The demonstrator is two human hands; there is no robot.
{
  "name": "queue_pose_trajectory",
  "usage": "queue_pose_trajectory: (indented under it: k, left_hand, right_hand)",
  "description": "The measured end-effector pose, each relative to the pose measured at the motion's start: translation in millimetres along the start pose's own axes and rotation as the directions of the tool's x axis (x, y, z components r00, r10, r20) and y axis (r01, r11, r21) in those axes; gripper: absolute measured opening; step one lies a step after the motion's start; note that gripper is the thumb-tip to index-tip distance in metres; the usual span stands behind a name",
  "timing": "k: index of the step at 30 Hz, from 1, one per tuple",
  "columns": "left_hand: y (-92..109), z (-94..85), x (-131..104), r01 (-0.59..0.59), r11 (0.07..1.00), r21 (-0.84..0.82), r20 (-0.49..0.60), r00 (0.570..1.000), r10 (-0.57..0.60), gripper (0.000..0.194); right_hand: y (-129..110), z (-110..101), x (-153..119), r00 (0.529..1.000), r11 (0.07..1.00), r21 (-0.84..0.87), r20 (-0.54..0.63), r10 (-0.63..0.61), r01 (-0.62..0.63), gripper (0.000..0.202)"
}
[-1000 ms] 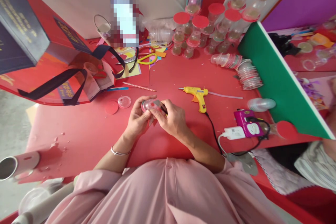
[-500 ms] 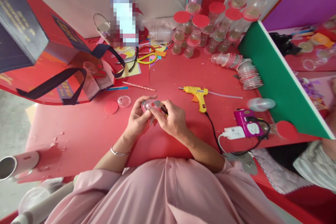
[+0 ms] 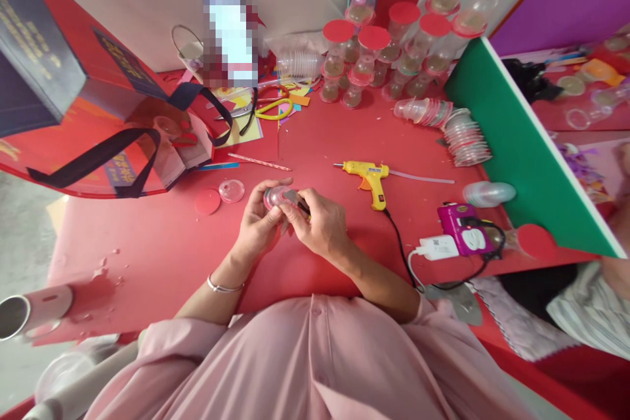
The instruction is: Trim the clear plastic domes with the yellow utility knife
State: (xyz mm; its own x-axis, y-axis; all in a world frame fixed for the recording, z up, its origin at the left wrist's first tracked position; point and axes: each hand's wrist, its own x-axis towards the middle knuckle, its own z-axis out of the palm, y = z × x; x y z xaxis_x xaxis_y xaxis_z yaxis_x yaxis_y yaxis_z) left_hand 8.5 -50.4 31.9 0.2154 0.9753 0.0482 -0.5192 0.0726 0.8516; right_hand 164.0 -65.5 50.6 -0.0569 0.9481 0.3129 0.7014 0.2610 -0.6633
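Above the red table, my left hand (image 3: 254, 226) is closed around a clear plastic cup (image 3: 276, 195) with a reddish rim. My right hand (image 3: 323, 222) pinches what looks like a utility knife (image 3: 303, 206), dark-handled with a grey blade, against the cup's right side. Its fingers cover most of the handle, and the blade's exact contact is hard to make out. Left of my hands lie a clear domed lid (image 3: 231, 191) and a flat red disc (image 3: 207, 201). A yellow hot glue gun (image 3: 367, 178) rests to the right, a glue stick in its back.
Hourglass-shaped cup pairs with red tops (image 3: 373, 39) crowd the back right. Stacked cups (image 3: 466, 138) lie along a green divider (image 3: 522, 144). A purple power adapter (image 3: 462, 230) sits near the right edge. Scissors (image 3: 273, 109) and a red bag (image 3: 88, 157) stand left.
The view has shifted very slightly. Both hands keep their hold on the cup and knife, with hardly any movement visible.
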Motion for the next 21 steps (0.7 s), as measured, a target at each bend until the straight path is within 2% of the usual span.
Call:
queue_pose_trajectory:
  k: [17,21]
  left_hand:
    - [-1.0,0.0,-1.5,-0.006,1.0,0.016,-0.002,1.0,0.006,0.04]
    - [-0.7,0.3,-1.5,-0.002,1.0,0.01,-0.011,1.0,0.002,0.042]
  right_hand:
    - [-2.9,-2.1,1.5,1.0,1.0,0.022,-0.016,-0.002,0.002,0.043]
    - [-2.8,-6.5,0.8,1.0,0.997,0.071,0.018,0.009,-0.01,0.041]
